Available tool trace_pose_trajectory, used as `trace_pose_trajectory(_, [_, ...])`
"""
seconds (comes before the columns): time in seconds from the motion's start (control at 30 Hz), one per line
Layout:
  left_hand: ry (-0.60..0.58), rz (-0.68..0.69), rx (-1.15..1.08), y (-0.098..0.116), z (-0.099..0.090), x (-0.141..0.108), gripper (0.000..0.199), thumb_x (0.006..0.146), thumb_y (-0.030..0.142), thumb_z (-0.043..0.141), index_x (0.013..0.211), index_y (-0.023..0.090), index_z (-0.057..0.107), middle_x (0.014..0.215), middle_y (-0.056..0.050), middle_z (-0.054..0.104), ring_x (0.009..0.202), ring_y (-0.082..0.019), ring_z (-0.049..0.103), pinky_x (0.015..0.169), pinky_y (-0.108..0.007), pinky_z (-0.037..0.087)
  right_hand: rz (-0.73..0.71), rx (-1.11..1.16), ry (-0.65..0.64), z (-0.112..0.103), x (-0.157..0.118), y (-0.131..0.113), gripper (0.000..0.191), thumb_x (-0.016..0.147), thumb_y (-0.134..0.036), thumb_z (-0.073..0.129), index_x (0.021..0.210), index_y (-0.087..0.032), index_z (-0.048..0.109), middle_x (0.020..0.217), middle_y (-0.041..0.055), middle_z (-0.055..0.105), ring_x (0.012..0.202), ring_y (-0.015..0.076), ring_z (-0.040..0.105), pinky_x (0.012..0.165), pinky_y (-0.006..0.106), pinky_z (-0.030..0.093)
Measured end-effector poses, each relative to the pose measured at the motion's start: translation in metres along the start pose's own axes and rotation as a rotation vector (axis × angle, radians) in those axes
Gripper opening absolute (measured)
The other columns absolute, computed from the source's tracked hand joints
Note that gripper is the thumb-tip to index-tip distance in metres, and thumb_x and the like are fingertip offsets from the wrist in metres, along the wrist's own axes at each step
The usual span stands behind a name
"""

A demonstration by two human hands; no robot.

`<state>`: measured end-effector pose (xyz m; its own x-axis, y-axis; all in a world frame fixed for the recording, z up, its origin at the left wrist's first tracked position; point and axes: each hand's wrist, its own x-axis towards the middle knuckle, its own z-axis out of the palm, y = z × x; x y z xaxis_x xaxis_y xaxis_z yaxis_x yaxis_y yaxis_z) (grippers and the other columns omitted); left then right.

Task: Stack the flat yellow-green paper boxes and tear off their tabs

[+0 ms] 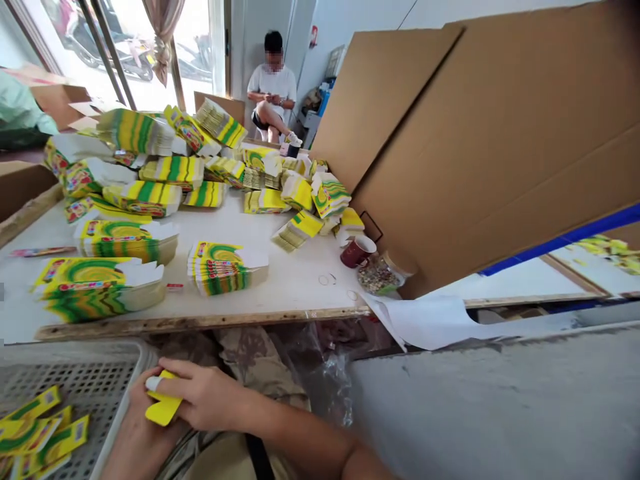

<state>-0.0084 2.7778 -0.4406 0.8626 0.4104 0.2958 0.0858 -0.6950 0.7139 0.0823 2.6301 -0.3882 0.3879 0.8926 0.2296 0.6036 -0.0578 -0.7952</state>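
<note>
Low over my lap, both my hands close around one small yellow carton [167, 408] with a flap sticking out. My left hand [143, 427] holds it from below and the left. My right hand [210, 395] grips it from above, fingers bent over it. A small white piece [153, 383] shows at the carton's upper end; I cannot make out what it is. Much of the carton is hidden by my fingers. Left of my hands stands a grey perforated crate [95, 365] with several flat-lying yellow-green cartons [43, 430] in it.
Stacks of flattened yellow-green cartons [107, 283] cover much of the white table [280, 287]. A dark red mug [358, 251] and a jar [381, 275] stand by a tall cardboard sheet [475, 147]. A person [273, 90] sits at the back.
</note>
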Motion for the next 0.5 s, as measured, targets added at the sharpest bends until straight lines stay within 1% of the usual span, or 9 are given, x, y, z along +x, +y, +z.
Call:
trace_pose_trajectory(0.03, [0.02, 0.004, 0.013, 0.002, -0.002, 0.0, 0.063, 0.062, 0.043, 0.065, 0.118, 0.025, 0.043, 0.097, -0.006, 0.061, 0.079, -0.03, 0.066, 0.065, -0.046, 0.059, 0.002, -0.011, 0.029, 0.0, -0.001, 0.001, 0.04, 0.095, -0.02, 0.048, 0.134, -0.021, 0.054, 0.154, 0.0074, 0.04, 0.14, 0.0149, 0.04, 0.112, 0.026, 0.037])
trace_pose_trajectory(0.1, [0.039, 0.022, 0.067, 0.006, -0.009, -0.002, 0.059, 0.064, 0.045, 0.067, 0.114, 0.021, 0.047, 0.099, -0.009, 0.061, 0.085, -0.032, 0.066, 0.071, -0.049, 0.059, 0.015, 0.014, 0.099, 0.0, -0.002, 0.005, 0.038, 0.093, -0.015, 0.049, 0.129, -0.018, 0.06, 0.145, 0.0096, 0.051, 0.135, 0.0138, 0.047, 0.111, 0.025, 0.038])
trace_pose_trajectory(0.17, [0.01, 0.028, 0.111, 0.01, -0.019, -0.005, 0.051, 0.066, 0.045, 0.068, 0.108, 0.019, 0.053, 0.098, -0.01, 0.063, 0.089, -0.032, 0.067, 0.076, -0.049, 0.058, 0.015, 0.037, 0.111, 0.001, -0.002, 0.009, 0.036, 0.092, -0.016, 0.053, 0.126, -0.016, 0.062, 0.14, 0.0125, 0.056, 0.135, 0.0158, 0.047, 0.112, 0.026, 0.038])
trace_pose_trajectory(0.2, [0.002, 0.02, 0.124, 0.012, -0.023, -0.007, 0.048, 0.067, 0.044, 0.069, 0.105, 0.019, 0.055, 0.097, -0.009, 0.065, 0.089, -0.031, 0.067, 0.077, -0.048, 0.058, -0.001, 0.04, 0.072, 0.002, -0.003, 0.011, 0.037, 0.091, -0.019, 0.057, 0.127, -0.015, 0.061, 0.143, 0.014, 0.053, 0.137, 0.018, 0.045, 0.112, 0.028, 0.038])
trace_pose_trajectory(0.27, [-0.002, -0.002, 0.132, 0.017, -0.03, -0.011, 0.042, 0.067, 0.039, 0.07, 0.104, 0.02, 0.059, 0.097, -0.008, 0.068, 0.09, -0.029, 0.068, 0.077, -0.043, 0.058, -0.019, 0.015, -0.032, 0.004, -0.004, 0.013, 0.047, 0.087, -0.025, 0.064, 0.133, -0.016, 0.058, 0.155, 0.0183, 0.035, 0.14, 0.025, 0.041, 0.111, 0.034, 0.04])
trace_pose_trajectory(0.3, [0.0, -0.014, 0.133, 0.019, -0.032, -0.012, 0.041, 0.067, 0.035, 0.069, 0.104, 0.02, 0.06, 0.098, -0.008, 0.069, 0.09, -0.028, 0.069, 0.078, -0.042, 0.058, -0.002, -0.006, -0.063, 0.005, -0.004, 0.013, 0.048, 0.087, -0.024, 0.065, 0.134, -0.017, 0.057, 0.158, 0.0188, 0.029, 0.138, 0.0273, 0.043, 0.109, 0.036, 0.041])
trace_pose_trajectory(0.33, [0.002, -0.022, 0.135, 0.022, -0.034, -0.012, 0.041, 0.066, 0.031, 0.069, 0.105, 0.021, 0.061, 0.099, -0.007, 0.07, 0.09, -0.027, 0.069, 0.078, -0.04, 0.058, 0.021, -0.021, -0.078, 0.005, -0.004, 0.013, 0.046, 0.087, -0.022, 0.064, 0.133, -0.019, 0.058, 0.159, 0.0185, 0.027, 0.137, 0.0283, 0.045, 0.108, 0.037, 0.043])
trace_pose_trajectory(0.4, [-0.017, -0.026, 0.132, 0.026, -0.039, -0.009, 0.04, 0.065, 0.025, 0.067, 0.104, 0.02, 0.063, 0.098, -0.007, 0.071, 0.089, -0.026, 0.07, 0.078, -0.038, 0.058, 0.045, -0.019, -0.078, 0.0, -0.001, 0.013, 0.035, 0.089, -0.021, 0.061, 0.124, -0.02, 0.065, 0.155, 0.017, 0.035, 0.134, 0.027, 0.049, 0.107, 0.036, 0.044])
trace_pose_trajectory(0.5, [-0.102, -0.011, 0.136, 0.032, -0.047, -0.003, 0.038, 0.067, 0.024, 0.068, 0.104, 0.021, 0.064, 0.096, -0.006, 0.071, 0.087, -0.024, 0.069, 0.076, -0.036, 0.057, -0.02, 0.02, -0.112, -0.016, 0.005, 0.008, 0.022, 0.089, -0.023, 0.061, 0.108, -0.02, 0.073, 0.142, 0.0142, 0.052, 0.131, 0.0235, 0.052, 0.105, 0.033, 0.045])
